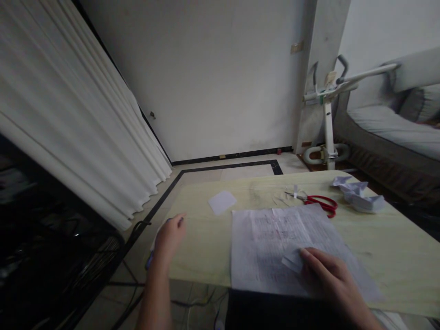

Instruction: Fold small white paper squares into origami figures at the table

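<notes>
My right hand (328, 270) pinches a small folded piece of white paper (293, 261) over a large printed sheet (271, 238) at the table's front. At the table's left edge is my left hand (172, 236), its fingers curled. A small dark tip shows at those fingers, but what they hold is blurred and mostly hidden. Beside the left forearm, a white, blue and yellow thing (150, 260) shows in part; its kind is unclear. A small white paper piece (222, 202) lies flat on the table, beyond the left hand. Red-handled scissors (321, 201) rest behind the printed sheet.
Folded white paper shapes (359, 195) sit at the right rear of the pale yellow table (202, 252). Thin paper scraps lie near the scissors. A dark metal rack stands left, with cables below the table. An exercise machine (329, 123) and a sofa are behind.
</notes>
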